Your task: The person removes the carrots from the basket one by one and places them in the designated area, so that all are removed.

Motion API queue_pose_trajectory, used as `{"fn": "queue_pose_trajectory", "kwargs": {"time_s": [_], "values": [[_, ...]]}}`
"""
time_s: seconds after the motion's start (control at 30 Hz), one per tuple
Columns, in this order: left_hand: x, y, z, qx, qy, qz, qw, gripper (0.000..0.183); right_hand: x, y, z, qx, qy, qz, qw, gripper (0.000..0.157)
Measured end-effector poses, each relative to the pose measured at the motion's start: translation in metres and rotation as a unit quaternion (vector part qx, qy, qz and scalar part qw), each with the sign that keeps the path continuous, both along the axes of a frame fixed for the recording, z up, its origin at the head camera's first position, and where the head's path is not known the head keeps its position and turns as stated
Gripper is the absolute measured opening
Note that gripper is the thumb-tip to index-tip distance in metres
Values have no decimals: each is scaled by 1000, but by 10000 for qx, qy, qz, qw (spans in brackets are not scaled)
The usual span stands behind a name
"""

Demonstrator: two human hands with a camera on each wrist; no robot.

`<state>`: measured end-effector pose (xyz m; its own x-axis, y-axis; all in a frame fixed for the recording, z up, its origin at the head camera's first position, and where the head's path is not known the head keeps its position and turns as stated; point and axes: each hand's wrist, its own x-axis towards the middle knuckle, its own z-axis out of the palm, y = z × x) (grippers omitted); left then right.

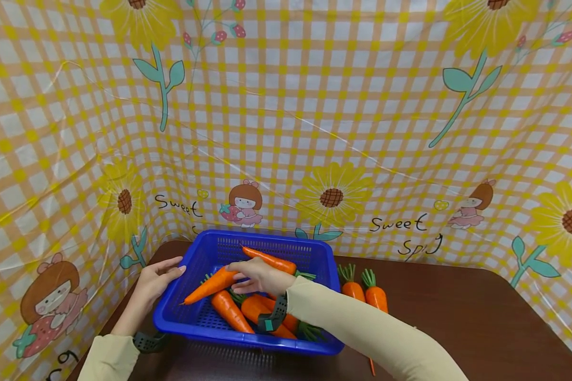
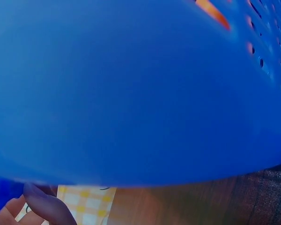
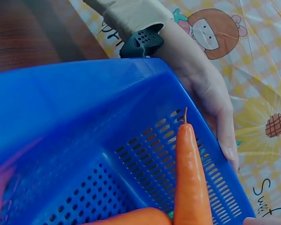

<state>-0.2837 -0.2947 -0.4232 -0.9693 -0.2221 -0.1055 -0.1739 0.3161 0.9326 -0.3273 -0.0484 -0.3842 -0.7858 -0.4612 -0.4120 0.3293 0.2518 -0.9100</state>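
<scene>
My right hand (image 1: 257, 276) reaches into a blue plastic basket (image 1: 205, 332) and holds an orange carrot (image 1: 209, 287) by its thick end. The carrot's thin tip points to the left and toward me. In the right wrist view the carrot (image 3: 192, 178) slants up across the slotted basket wall. My left hand (image 1: 154, 280) touches the basket's left rim from outside, its fingers fairly straight. Several other carrots lie in the basket, one along the back (image 1: 269, 258) and one near the front (image 1: 231, 312). My right wrist and forearm hide part of them.
Right of the basket, two carrots with green tops, a nearer one (image 1: 375, 297) and another (image 1: 352, 289), lie on the dark brown table (image 1: 457, 312), partly behind my right sleeve. A checked cloth (image 1: 286, 132) with sunflowers hangs behind and at both sides.
</scene>
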Motion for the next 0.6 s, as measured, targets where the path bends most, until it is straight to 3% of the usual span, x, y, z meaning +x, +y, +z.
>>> {"fn": "queue_pose_trajectory", "kwargs": {"time_s": [0.47, 0.6], "values": [[4, 2, 1, -8, 37, 76, 10000, 55, 1, 0, -13, -286, -264, 151, 9991, 38], [4, 2, 0, -28, 48, 132, 9999, 53, -1, 2, -13, -301, -48, 564, 9979, 35]]}}
